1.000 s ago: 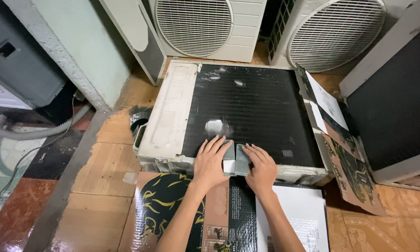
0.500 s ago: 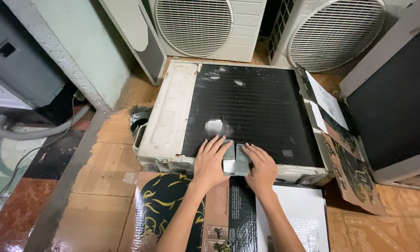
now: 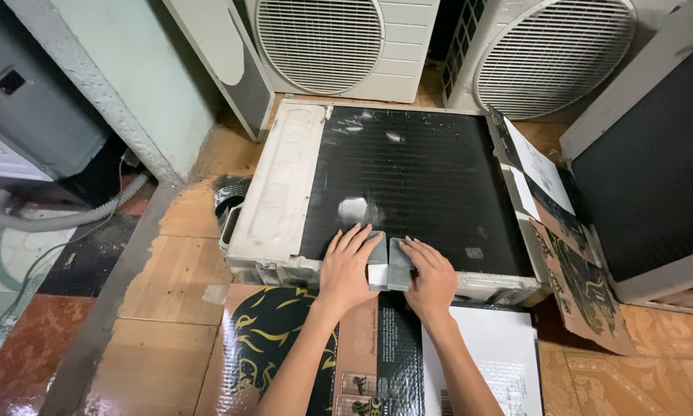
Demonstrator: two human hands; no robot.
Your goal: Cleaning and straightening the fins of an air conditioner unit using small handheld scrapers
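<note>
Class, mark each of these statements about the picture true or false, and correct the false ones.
1. Both hands rest on a small grey block at the near edge of the black finned panel. True.
2. The left hand holds a screwdriver. False: it lies flat, fingers spread, with no tool in view.
3. Two round fan grilles stand behind the panel, one beside the other. True.
4. The right hand is lifted clear of the panel. False: it rests on the block and panel.
5. Flattened cardboard lies on the floor under the forearms. True.
</note>
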